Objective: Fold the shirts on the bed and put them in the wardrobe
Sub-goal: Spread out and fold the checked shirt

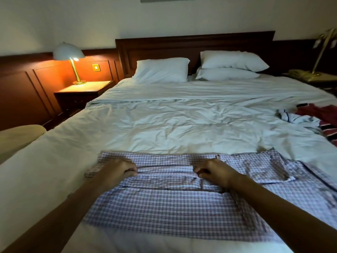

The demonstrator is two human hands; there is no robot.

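We note left hand (118, 170) and right hand (213, 172), fingers curled, pinching 1 folded edge of the checked shirt (164, 207) (flat on the bed (164, 125)), likely to set a straight crease.

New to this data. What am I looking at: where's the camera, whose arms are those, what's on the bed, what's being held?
There is one picture, from a wide-angle camera worn on a person's head, looking forward and down. No robot is involved: the bare arms are the wearer's. The left hand and right hand each pinch a fold of the checked shirt, which is spread on the white bed. Other unfolded clothes lie at the bed's right edge. A lit lamp stands on the left.
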